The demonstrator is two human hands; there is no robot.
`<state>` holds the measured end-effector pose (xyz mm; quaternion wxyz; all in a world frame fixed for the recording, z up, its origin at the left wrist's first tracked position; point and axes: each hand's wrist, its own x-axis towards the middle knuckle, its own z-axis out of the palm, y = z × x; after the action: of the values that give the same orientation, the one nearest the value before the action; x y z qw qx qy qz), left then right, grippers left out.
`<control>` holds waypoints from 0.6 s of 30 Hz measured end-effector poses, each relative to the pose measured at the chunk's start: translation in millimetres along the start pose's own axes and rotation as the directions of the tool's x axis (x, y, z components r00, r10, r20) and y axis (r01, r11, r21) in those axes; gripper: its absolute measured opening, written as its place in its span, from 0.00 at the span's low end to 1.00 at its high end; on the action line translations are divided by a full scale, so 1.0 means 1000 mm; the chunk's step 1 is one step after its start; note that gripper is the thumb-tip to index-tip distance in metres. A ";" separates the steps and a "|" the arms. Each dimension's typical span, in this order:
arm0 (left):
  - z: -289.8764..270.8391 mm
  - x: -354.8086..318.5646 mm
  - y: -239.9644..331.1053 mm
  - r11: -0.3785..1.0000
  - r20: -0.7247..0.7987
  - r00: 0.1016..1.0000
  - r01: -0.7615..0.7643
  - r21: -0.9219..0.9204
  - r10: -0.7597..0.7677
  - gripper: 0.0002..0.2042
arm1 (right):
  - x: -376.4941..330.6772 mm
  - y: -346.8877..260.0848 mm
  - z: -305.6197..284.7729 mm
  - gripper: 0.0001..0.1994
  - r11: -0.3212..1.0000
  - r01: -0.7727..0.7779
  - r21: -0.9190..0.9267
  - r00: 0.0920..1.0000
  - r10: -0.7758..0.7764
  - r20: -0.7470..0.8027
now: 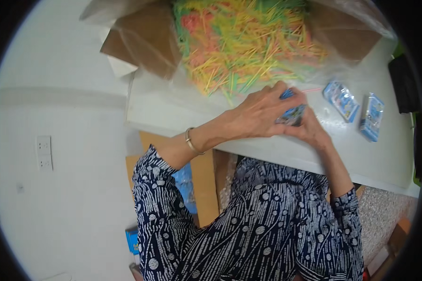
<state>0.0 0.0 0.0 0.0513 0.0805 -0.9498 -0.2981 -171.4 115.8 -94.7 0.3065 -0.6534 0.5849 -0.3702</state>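
Note:
Over the table, a small blue printed packet [293,115] is held between my two hands, which cover part of it. My left hand [255,112] reaches across from the left, its fingers curled over the packet's top and side. From the right, my right hand [313,130] closes its thumb and fingers around the lower right part. Two similar blue-and-white packets, one nearer [342,101] and one farther right [373,117], lie on the table. Just beyond my hands is a heap of thin yellow, green and pink plastic sticks [248,44], looking like straws.
The heap spills from a cardboard box [147,40] lined with clear plastic. Dark objects [404,84] stand at the right edge of the white table [169,110]. Below its front edge, an open carton [204,187] holds blue packets [185,185]. A wall [70,122] rises at left.

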 end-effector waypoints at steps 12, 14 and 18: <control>-0.090 -0.173 -0.005 0.867 -0.511 0.704 0.444 -0.227 -0.494 0.24 | 0.015 -0.020 0.027 0.60 0.971 0.052 0.232 0.989 -0.019 -0.144; -0.094 -0.234 0.000 0.709 -0.518 0.503 0.608 -0.356 -0.692 0.23 | 0.014 -0.024 0.024 0.57 0.987 0.029 0.158 0.990 -0.006 -0.140; -0.049 -0.370 0.006 0.378 -0.416 0.202 0.834 -0.401 -0.886 0.20 | 0.019 -0.032 0.030 0.51 0.988 0.041 0.149 0.992 -0.022 -0.123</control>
<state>370.0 45.2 25.0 0.1627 0.6775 -0.6620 -0.2764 -127.8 99.7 -81.8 0.3131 -0.6139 0.5623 -0.4571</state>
